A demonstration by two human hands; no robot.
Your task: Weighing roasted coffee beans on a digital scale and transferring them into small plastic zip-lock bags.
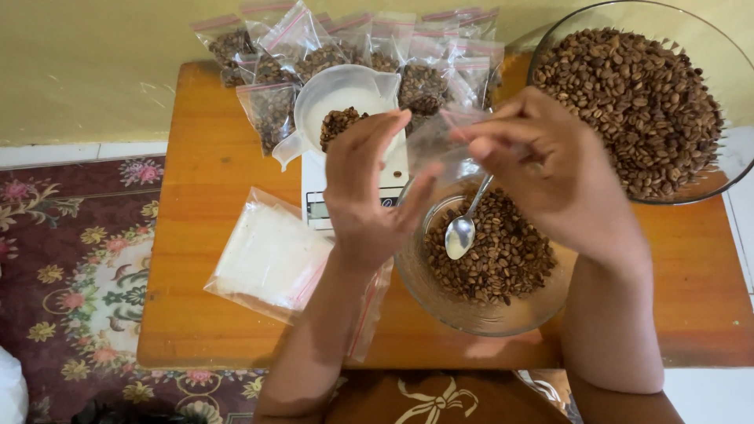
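Both hands raised over wooden desk [196, 259]. Left hand [365, 188] and right hand [550, 173] pinch small clear zip bag [440, 141] between fingertips (bag blurred, mouth hard to read). Right hand also grips spoon [463, 228], bowl end hanging over small glass bowl [487, 314] of coffee beans. White scale cup [345, 102] with beans behind left hand.

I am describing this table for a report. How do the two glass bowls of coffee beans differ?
The large glass bowl at the far right is heaped nearly full and partly cut off by the frame; the small glass bowl near the person is about half full. A spoon hangs over the small bowl, none over the large bowl. Both are clear and hold brown beans.
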